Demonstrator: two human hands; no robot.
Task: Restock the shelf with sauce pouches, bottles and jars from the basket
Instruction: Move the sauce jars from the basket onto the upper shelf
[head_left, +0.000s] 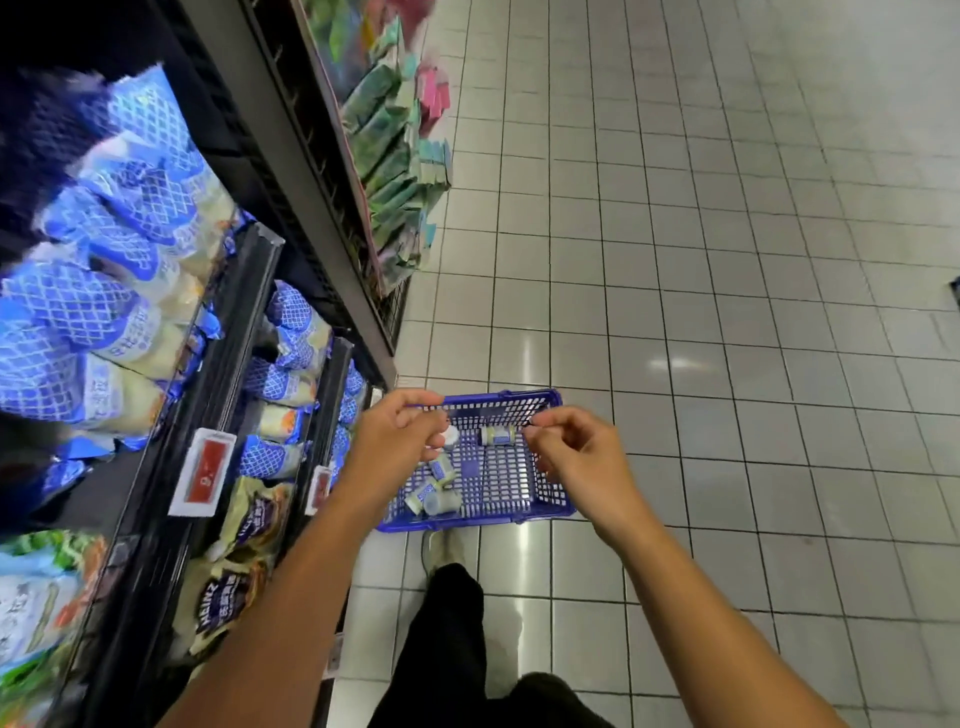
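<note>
- Hovering over the blue basket (545, 486) on the floor: both hands.
- Left hand (400, 431) curled; white lid beside its fingers, held or not, cannot tell.
- Right hand (576, 457) loosely curled, nothing seen in it.
- Few jars (434, 493) remain in the basket; shelf (244, 338) pouches (130, 218) look full. Probably near done.

Open tiled floor (727, 260) right of basket (498, 483); packed shelf (244, 312) close on its left
</note>
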